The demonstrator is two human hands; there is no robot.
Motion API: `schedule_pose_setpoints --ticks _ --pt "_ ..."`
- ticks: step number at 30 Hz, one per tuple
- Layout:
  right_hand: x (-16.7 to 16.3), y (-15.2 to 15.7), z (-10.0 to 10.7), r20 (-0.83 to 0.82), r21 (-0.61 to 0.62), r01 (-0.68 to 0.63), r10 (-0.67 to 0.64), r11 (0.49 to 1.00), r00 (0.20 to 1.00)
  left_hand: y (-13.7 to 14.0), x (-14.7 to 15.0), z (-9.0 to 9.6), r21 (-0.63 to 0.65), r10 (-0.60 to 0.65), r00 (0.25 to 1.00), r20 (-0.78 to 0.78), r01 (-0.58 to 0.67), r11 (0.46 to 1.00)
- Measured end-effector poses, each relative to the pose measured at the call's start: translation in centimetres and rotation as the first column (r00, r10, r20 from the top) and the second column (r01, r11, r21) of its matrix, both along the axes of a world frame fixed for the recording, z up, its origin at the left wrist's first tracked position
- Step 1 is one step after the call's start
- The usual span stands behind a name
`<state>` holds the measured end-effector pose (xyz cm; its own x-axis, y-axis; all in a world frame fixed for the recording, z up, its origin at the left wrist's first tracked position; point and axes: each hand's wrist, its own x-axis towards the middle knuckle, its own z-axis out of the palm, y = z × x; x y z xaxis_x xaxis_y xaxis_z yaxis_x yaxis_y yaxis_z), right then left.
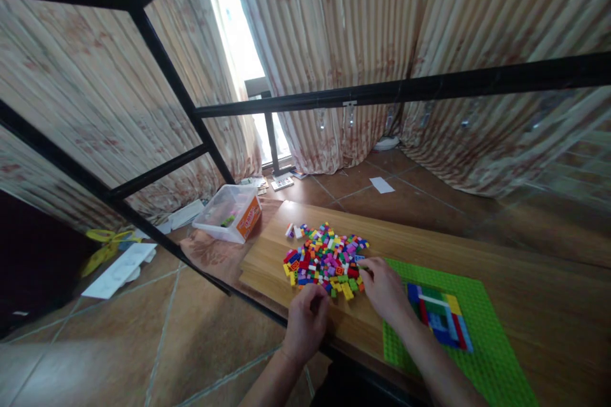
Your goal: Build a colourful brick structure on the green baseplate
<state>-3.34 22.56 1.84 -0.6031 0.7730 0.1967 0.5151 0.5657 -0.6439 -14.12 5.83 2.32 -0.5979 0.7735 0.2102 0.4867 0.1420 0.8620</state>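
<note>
A heap of small multicoloured building bricks [329, 254] lies on a wooden board-like tabletop [548, 305]. My left hand [308, 318] is at the heap's near edge, fingers curled in; whatever they may hold is hidden. At the right edge of the heap, my right hand [384, 286] has its thumb and fingertips brought together low over the bricks; anything in them is too small to make out. Partly behind my right forearm lies a green studded baseplate [496, 343]. On it sits a flat, roughly square brick build [442, 315] in blue, red, white, green and yellow.
A clear plastic bin [214, 213] with an orange label and a few bricks inside stands beyond the left end of the tabletop. Black metal bars [305, 98] run across the far side and left. Papers [119, 270] and a yellow bag [102, 248] lie on the tiled floor.
</note>
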Motion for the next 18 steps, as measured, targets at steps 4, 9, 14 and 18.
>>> schedule_pose_setpoints --ticks 4,9,14,18 --pt "1.5 -1.3 0.3 -0.119 0.013 0.050 -0.048 0.999 0.992 1.3 -5.1 1.8 0.032 0.232 0.972 -0.044 -0.231 0.972" --pt "3.6 -3.9 0.7 -0.223 -0.030 0.014 -0.020 0.999 0.975 5.9 -13.9 4.5 -0.212 0.381 0.920 -0.089 -0.391 0.896" --pt "5.0 -5.7 -0.2 -0.238 -0.069 0.002 -0.018 0.998 0.971 9.0 -16.5 4.3 -0.306 0.281 0.959 -0.034 -0.277 0.911" --pt "5.7 -6.7 -1.4 -0.264 -0.068 -0.002 -0.016 0.998 0.964 9.9 -16.4 3.4 -0.319 0.223 0.975 -0.010 -0.214 0.923"
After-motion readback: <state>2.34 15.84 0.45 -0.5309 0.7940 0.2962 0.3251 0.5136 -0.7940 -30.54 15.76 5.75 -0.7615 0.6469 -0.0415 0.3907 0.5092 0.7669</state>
